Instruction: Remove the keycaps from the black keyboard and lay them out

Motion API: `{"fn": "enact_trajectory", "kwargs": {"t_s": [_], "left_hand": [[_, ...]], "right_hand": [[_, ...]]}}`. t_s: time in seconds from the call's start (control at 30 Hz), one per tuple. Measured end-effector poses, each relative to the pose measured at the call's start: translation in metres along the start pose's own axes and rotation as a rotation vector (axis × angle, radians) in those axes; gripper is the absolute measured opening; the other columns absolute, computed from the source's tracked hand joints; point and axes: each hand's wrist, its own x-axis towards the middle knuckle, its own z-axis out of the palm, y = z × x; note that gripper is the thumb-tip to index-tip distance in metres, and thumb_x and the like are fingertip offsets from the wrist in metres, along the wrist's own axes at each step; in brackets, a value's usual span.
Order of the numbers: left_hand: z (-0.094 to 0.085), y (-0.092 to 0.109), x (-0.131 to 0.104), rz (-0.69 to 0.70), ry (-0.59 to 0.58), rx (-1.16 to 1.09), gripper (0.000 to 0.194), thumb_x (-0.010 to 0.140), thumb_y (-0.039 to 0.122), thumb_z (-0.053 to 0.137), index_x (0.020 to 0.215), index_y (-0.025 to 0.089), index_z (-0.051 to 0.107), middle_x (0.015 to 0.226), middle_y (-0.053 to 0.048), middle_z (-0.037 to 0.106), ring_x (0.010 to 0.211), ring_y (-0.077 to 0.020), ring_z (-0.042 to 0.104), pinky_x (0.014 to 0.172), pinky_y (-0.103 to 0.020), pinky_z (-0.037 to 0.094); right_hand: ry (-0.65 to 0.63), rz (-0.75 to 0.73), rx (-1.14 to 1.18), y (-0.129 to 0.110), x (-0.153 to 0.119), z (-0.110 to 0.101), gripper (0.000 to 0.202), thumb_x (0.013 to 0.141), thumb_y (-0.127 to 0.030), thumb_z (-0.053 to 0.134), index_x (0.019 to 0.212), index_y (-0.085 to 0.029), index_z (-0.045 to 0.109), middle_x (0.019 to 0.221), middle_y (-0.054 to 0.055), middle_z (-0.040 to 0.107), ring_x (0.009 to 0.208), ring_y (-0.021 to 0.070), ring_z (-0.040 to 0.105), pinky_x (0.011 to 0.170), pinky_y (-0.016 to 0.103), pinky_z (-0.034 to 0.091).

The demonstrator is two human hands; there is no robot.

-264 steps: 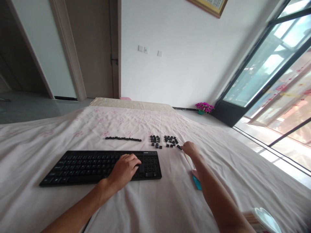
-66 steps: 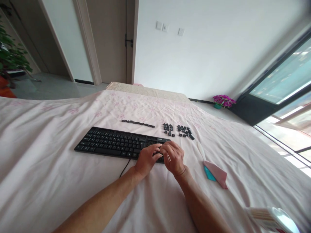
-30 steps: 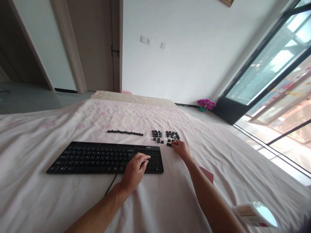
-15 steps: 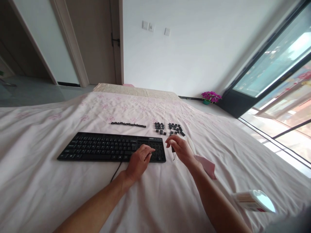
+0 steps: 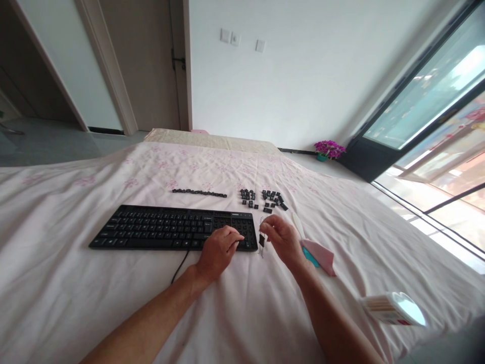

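Observation:
My right hand (image 5: 281,233) pinches a thin wire keycap puller (image 5: 261,253) just beyond the right end of the black keyboard (image 5: 151,243). A black keycap (image 5: 261,240) sits in the puller's wires. My left hand (image 5: 220,248) lies over the number pad, its fingers closed and their tips at the pad; whether a small thing is pinched there I cannot make out. Part of the number pad shows bare key sockets, and the palm hides some of it. Behind the keyboard are a row of small keycaps (image 5: 199,192) and loose groups of keycaps (image 5: 248,194).
A pink cloth (image 5: 322,257) with a turquoise piece (image 5: 310,257) lies by my right forearm. A clear tub of thin sticks (image 5: 394,308) lies on its side on the pale bedsheet (image 5: 242,313). The keyboard's cable (image 5: 180,268) runs toward me.
My right hand has shifted slightly left and turned, bringing the puller and its keycap into clear view beside the keyboard. The turquoise piece is now uncovered. My left hand stays nearly in place.

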Motion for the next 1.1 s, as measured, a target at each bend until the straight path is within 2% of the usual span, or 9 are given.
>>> {"fn": "enact_trajectory", "kwargs": {"t_s": [0.1, 0.23, 0.3, 0.37, 0.43, 0.57, 0.63, 0.83, 1.1], "left_hand": [[0.001, -0.001, 0.000, 0.015, 0.002, 0.003, 0.025, 0.084, 0.009, 0.053, 0.098, 0.024, 0.067, 0.098, -0.002, 0.062, 0.093, -0.0170, 0.057, 0.086, -0.031, 0.045], [0.003, -0.003, 0.000, 0.026, 0.011, 0.006, 0.022, 0.085, 0.010, 0.054, 0.096, 0.024, 0.068, 0.098, -0.002, 0.062, 0.092, -0.0167, 0.057, 0.085, -0.031, 0.045], [0.003, -0.003, 0.000, 0.029, 0.013, 0.009, 0.022, 0.085, 0.011, 0.054, 0.095, 0.024, 0.068, 0.098, -0.002, 0.063, 0.092, -0.0165, 0.057, 0.085, -0.031, 0.045], [0.003, -0.003, 0.000, 0.033, 0.015, 0.014, 0.021, 0.085, 0.011, 0.054, 0.095, 0.024, 0.068, 0.098, -0.002, 0.063, 0.092, -0.0165, 0.057, 0.085, -0.031, 0.045], [0.002, -0.003, -0.001, 0.037, 0.017, 0.019, 0.022, 0.085, 0.010, 0.055, 0.095, 0.024, 0.068, 0.098, -0.002, 0.063, 0.092, -0.0165, 0.057, 0.085, -0.031, 0.045], [0.001, -0.003, -0.001, 0.041, 0.018, 0.020, 0.022, 0.085, 0.011, 0.054, 0.095, 0.024, 0.068, 0.098, -0.002, 0.063, 0.092, -0.0164, 0.057, 0.085, -0.031, 0.045], [0.002, -0.003, 0.000, 0.040, 0.015, 0.019, 0.021, 0.085, 0.011, 0.055, 0.095, 0.024, 0.067, 0.098, -0.002, 0.063, 0.092, -0.0164, 0.057, 0.085, -0.030, 0.045], [0.002, -0.003, 0.000, 0.033, 0.008, 0.015, 0.024, 0.083, 0.008, 0.056, 0.099, 0.023, 0.065, 0.098, -0.001, 0.063, 0.093, -0.0164, 0.057, 0.086, -0.030, 0.045], [0.001, -0.003, 0.000, 0.035, -0.002, -0.005, 0.028, 0.081, 0.005, 0.055, 0.101, 0.024, 0.063, 0.099, -0.001, 0.062, 0.094, -0.0166, 0.056, 0.086, -0.031, 0.044]], "right_hand": [[-0.060, 0.026, 0.020, 0.004, -0.009, 0.000, 0.016, 0.075, -0.028, 0.067, 0.073, -0.019, 0.054, 0.068, -0.002, 0.055, 0.058, 0.0105, 0.049, 0.051, 0.022, 0.040], [-0.083, 0.029, 0.101, 0.011, -0.018, -0.001, 0.025, 0.073, -0.027, 0.069, 0.068, -0.019, 0.046, 0.072, -0.003, 0.049, 0.061, 0.0097, 0.047, 0.052, 0.021, 0.040], [-0.135, 0.074, 0.141, 0.012, -0.021, -0.003, 0.023, 0.074, -0.027, 0.069, 0.074, -0.020, 0.047, 0.071, -0.004, 0.046, 0.057, 0.0084, 0.044, 0.049, 0.020, 0.038], [-0.187, 0.115, 0.139, 0.009, -0.021, -0.007, 0.020, 0.077, -0.029, 0.066, 0.090, -0.021, 0.053, 0.071, -0.005, 0.045, 0.053, 0.0080, 0.042, 0.047, 0.020, 0.037], [-0.215, 0.063, 0.035, 0.002, -0.019, -0.013, 0.018, 0.085, -0.030, 0.058, 0.100, -0.022, 0.058, 0.076, -0.002, 0.048, 0.060, 0.0102, 0.048, 0.054, 0.023, 0.042], [-0.350, -0.127, -0.277, -0.013, -0.014, -0.026, 0.027, 0.094, -0.033, 0.045, 0.084, -0.022, 0.068, 0.084, 0.003, 0.058, 0.085, 0.0167, 0.055, 0.080, 0.031, 0.044], [-0.395, -0.122, -0.286, -0.017, -0.013, -0.029, 0.031, 0.095, -0.033, 0.043, 0.083, -0.022, 0.069, 0.082, 0.003, 0.059, 0.082, 0.0162, 0.056, 0.076, 0.029, 0.045], [-0.251, -0.080, -0.052, -0.015, -0.010, -0.023, 0.034, 0.096, -0.035, 0.039, 0.087, -0.017, 0.066, 0.089, 0.005, 0.057, 0.064, 0.0107, 0.056, 0.049, 0.021, 0.046], [-0.367, -0.132, 0.022, -0.007, -0.008, -0.005, 0.030, 0.095, -0.032, 0.042, 0.087, -0.018, 0.067, 0.090, 0.004, 0.055, 0.065, 0.0092, 0.056, 0.055, 0.021, 0.049]]}}
